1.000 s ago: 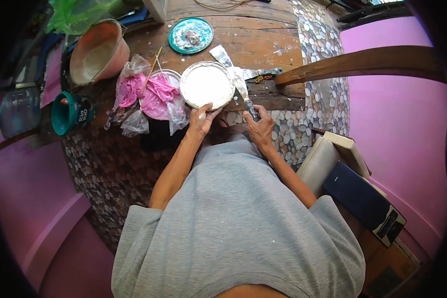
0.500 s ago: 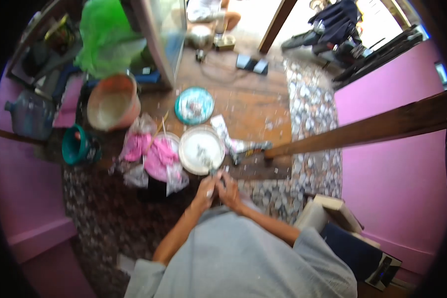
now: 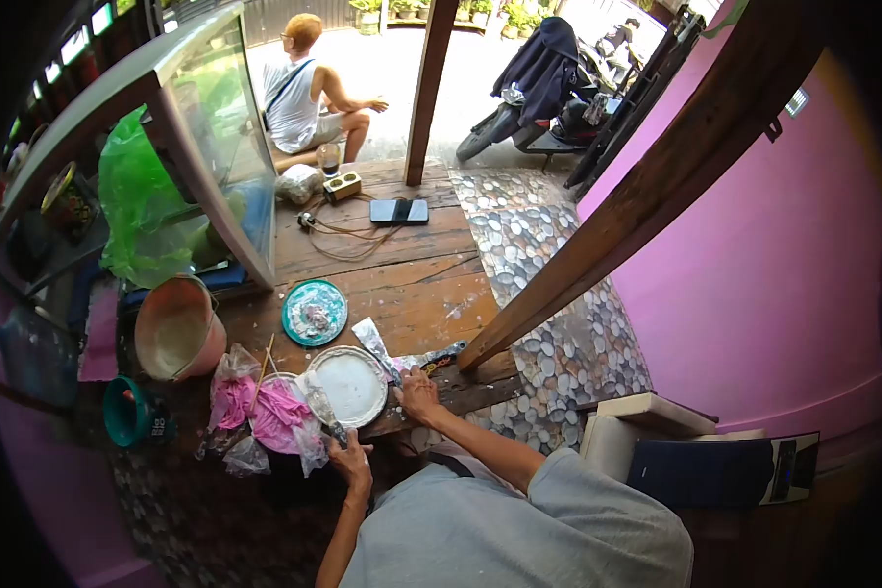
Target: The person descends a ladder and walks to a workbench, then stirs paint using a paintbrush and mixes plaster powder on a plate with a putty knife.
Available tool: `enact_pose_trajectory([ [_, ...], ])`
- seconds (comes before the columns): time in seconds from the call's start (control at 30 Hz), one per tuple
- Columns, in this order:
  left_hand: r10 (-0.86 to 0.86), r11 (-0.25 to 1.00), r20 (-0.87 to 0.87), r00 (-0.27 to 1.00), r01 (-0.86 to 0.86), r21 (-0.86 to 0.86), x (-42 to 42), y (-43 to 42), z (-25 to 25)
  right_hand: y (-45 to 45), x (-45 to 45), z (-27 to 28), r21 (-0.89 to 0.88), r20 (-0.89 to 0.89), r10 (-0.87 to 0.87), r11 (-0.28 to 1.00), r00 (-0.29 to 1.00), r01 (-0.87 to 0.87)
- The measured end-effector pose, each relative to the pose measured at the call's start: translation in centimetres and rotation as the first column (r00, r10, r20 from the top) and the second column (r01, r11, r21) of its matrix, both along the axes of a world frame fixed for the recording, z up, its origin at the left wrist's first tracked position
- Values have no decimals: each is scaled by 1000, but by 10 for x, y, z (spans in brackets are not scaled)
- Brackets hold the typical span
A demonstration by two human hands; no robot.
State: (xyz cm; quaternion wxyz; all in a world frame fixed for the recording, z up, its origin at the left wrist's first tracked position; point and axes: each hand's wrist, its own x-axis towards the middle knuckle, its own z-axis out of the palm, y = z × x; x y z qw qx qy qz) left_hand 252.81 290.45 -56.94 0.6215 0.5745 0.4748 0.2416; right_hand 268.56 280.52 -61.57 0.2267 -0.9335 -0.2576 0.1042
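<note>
My left hand (image 3: 351,463) is closed round the handle of a putty knife (image 3: 320,404). Its smeared blade points up and away, over the left rim of a round white tub lid (image 3: 382,384) covered in white paste. Just right of that lid is my right hand (image 3: 420,396), with thumb and fingers apart at the near side of a wider scraper (image 3: 431,361). The scraper lies on the wooden table, its white-coated blade toward the upper left; whether my fingertips touch it is unclear. Behind, a teal lid (image 3: 315,313) carries clumps of white paste.
Left of the lids are a pink plastic bag (image 3: 282,416), an orange bucket (image 3: 179,328) and a teal bucket (image 3: 127,412). A wooden post (image 3: 568,265) slants up at the right. Farther back lie a phone (image 3: 399,212) and a power strip (image 3: 342,186); a person (image 3: 299,98) sits beyond.
My hands were together at the white lid's near edge. They have separated: the left with the putty knife, the right over to the scraper. The view has tilted up, showing the seated person.
</note>
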Motion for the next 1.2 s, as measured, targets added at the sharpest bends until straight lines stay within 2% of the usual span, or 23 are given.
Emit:
enact_pose_trajectory([
  [0.03,-15,999,-64,998,17,29,1,1,-2,2,1,-2,-11,31,-2,1000,1000,3],
  [0.1,0,997,-71,997,6,78,2,5,-28,5,4,-33,-57,79,-14,998,997,19],
  [0.13,-16,995,-152,988,30,93,3,5,-21,2,1,-23,-58,43,-11,998,999,13],
  [0.17,46,991,-26,999,-42,130,6,3,-26,-3,0,-28,-6,82,-10,1000,997,11],
  [0.2,67,979,-74,995,-51,195,8,5,-29,-2,1,-6,-27,21,-33,999,999,34],
  [0.27,89,982,-63,994,-77,175,14,11,-26,-7,2,-2,-39,73,-52,998,996,55],
  [0.3,115,983,-131,985,-94,155,16,13,-28,-11,4,8,-101,40,-41,994,998,45],
  [0.37,101,984,-291,951,-53,167,18,19,-31,-20,5,4,-17,46,-126,992,991,127],
  [0.57,195,925,-278,940,-82,372,26,35,-60,-37,2,23,123,-71,-141,981,987,149],
  [0.6,179,934,-289,940,-70,350,25,38,-57,-38,1,31,227,-329,-166,942,930,248],
  [0.63,181,934,-293,939,-71,351,25,42,-59,-41,0,35,296,-566,-147,882,811,366],
  [0.67,180,939,-319,930,-66,338,26,49,-62,-48,1,35,314,-756,-52,846,653,430],
  [0.7,180,944,-344,921,-63,324,26,53,-65,-49,-2,36,312,-758,-50,848,651,428],
  [0.77,196,934,-381,903,-54,353,29,57,-50,-53,-9,42,335,-934,133,655,333,677],
  [0.83,162,965,-362,918,-70,253,29,61,-44,-54,-17,58,337,-939,192,669,284,663],
  [0.87,178,926,-403,898,-14,378,26,65,-58,-54,-21,64,343,-939,251,679,235,649],
  [0.93,122,948,-386,914,8,317,22,61,-61,-57,-28,65,347,-938,257,688,233,638],
  [1.0,1,991,-292,957,39,132,23,51,-32,-62,-31,61,360,-932,253,725,259,587],
  [1.03,5,991,-299,954,34,126,22,48,-27,-61,-32,63,352,-935,250,730,251,586],
  [1.1,-45,997,-264,963,60,48,18,44,-22,-60,-33,69,359,-895,200,854,399,377],
  [1.13,-105,994,-266,958,94,-53,14,43,-15,-57,-34,76,273,-866,127,930,483,245],
  [1.17,-106,994,-273,956,93,-59,9,42,-11,-54,-36,80,267,-871,123,932,477,247],
  [1.2,-145,960,-140,979,105,-258,4,40,-8,-51,-40,83,274,-698,134,958,704,88],
])
